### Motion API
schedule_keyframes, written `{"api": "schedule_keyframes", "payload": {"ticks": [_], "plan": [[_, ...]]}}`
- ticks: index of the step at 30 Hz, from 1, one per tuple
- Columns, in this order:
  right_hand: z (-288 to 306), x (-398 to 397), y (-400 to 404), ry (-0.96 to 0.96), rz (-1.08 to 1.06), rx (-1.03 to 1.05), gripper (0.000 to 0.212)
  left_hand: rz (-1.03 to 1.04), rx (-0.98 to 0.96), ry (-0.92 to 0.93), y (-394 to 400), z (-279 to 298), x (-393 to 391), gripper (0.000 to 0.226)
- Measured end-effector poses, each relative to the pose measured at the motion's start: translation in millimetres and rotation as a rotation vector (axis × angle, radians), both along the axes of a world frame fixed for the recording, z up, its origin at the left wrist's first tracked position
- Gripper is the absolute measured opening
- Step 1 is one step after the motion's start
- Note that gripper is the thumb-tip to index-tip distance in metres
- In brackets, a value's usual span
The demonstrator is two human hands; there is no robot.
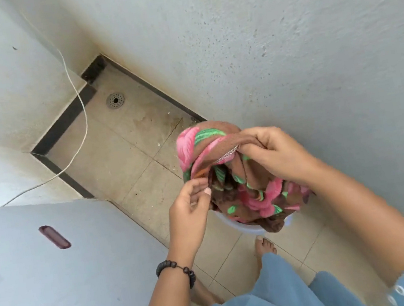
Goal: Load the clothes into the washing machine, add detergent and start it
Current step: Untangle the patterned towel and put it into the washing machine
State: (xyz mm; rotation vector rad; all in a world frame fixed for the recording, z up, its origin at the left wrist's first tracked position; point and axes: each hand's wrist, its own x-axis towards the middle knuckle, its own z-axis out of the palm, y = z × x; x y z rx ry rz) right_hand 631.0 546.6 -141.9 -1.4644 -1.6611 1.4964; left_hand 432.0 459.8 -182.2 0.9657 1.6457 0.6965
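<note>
Both my hands hold up the floral cloth [228, 175] at centre frame: left hand [190, 207] pinches an edge at seven o'clock of it, right hand [274, 155] grips the hem at two o'clock. Below hangs the pale tub [235, 227]; washing machine lid [57, 279] lies at eight o'clock.

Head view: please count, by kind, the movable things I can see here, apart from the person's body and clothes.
Brown floral cloth with pink and green print: 1
Pale plastic tub: 1
White cable: 1
Dark beaded bracelet: 1
Total: 4
</note>
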Motion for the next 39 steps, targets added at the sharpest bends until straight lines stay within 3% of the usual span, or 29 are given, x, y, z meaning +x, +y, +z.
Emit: {"api": "schedule_keyframes", "payload": {"ticks": [7,11,13,16,20,22,25,29,30,33,34,36,37,39], "plan": [[166.7,21.2,-14.8,0.228,-0.07,0.28,0.018,0.041,0.142,0.05,-15.6,93.5,-13.5,0.045],[262.9,35.7,-28.1,0.276,-0.058,0.531,0.022,0.024,0.219,0.086,-29.7,143.3,-17.6,0.048],[305.8,40.0,-33.7,0.369,-0.064,0.629,0.017,0.009,0.277,0.089,-34.3,169.1,-17.1,0.048],[350.0,39.4,-37.7,0.502,-0.048,0.724,0.024,-0.053,0.406,0.092,-35.1,213.0,-9.2,0.052],[364.7,32.1,-42.2,0.424,-0.013,0.642,0.028,-0.255,0.476,0.032,-29.7,271.1,11.7,0.069],[360.1,33.3,-43.7,0.303,0.006,0.583,0.028,-0.263,0.474,0.052,-25.7,283.9,19.9,0.057],[356.6,45.2,-44.8,0.109,0.026,0.574,0.023,-0.118,0.593,0.167,-22.0,298.5,25.3,0.02],[367.4,66.8,-49.1,-0.082,0.036,0.625,0.028,0.083,0.693,0.061,-16.5,347.2,28.8,0.013],[372.2,68.7,-50.9,-0.104,0.037,0.652,0.028,0.059,0.719,0.086,-15.2,361.5,31.5,0.015],[389.0,63.4,-56.6,-0.098,0.074,0.81,0.017,-0.252,0.654,0.188,-9.7,380.5,49.7,0.058],[394.3,60.5,-58.1,-0.078,0.078,0.871,0.012,-0.347,0.633,0.224,-9.8,381.4,59.9,0.062],[404.3,59.6,-60.2,-0.045,0.047,0.961,0.006,-0.374,0.71,0.291,-9.2,377.6,76.3,0.037],[407.5,62.8,-60.4,-0.037,0.029,0.972,0.005,-0.309,0.775,0.294,-6.3,377.9,79.1,0.023],[406.9,75.7,-61.4,-0.049,0.047,0.855,0.01,-0.134,0.842,0.245,1.4,385.0,78.3,0.017]]}}
